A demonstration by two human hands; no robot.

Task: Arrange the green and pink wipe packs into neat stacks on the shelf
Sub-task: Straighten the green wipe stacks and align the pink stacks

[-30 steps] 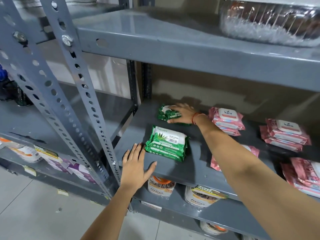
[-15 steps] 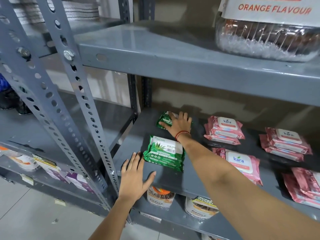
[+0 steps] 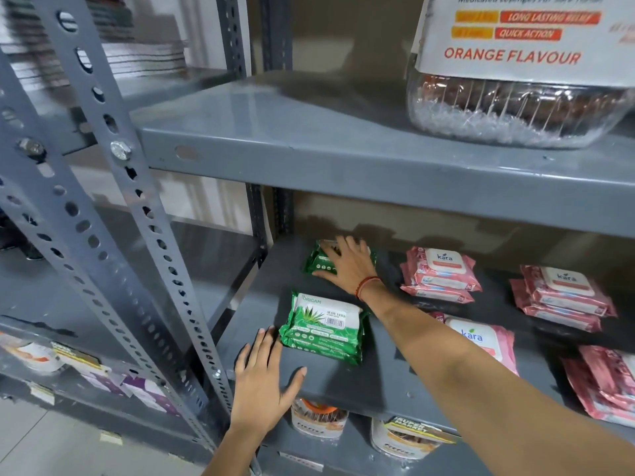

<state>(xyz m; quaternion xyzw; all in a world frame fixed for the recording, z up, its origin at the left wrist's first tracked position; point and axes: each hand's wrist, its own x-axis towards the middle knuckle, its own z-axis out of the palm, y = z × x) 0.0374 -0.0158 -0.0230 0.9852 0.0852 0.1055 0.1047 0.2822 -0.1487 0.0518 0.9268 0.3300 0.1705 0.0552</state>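
Head view: right hand (image 3: 347,266) lies flat, grip released, on green pack (image 3: 318,261) at shelf (image 3: 395,379) back-left. Left hand (image 3: 263,383), fingers spread, rests on shelf front edge beside front green stack (image 3: 323,329); pink packs (image 3: 439,273) lie to the shelf's right.

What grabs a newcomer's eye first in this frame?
Probably the big clear jar labelled "ORANGE FLAVOUR" on the upper shelf at top right. Next, the right hand pressed flat on the rear green wipe stack at the back left of the middle shelf, the left hand resting on that shelf's front edge beside the front green stack. Pink wipe packs fill the shelf's right side.
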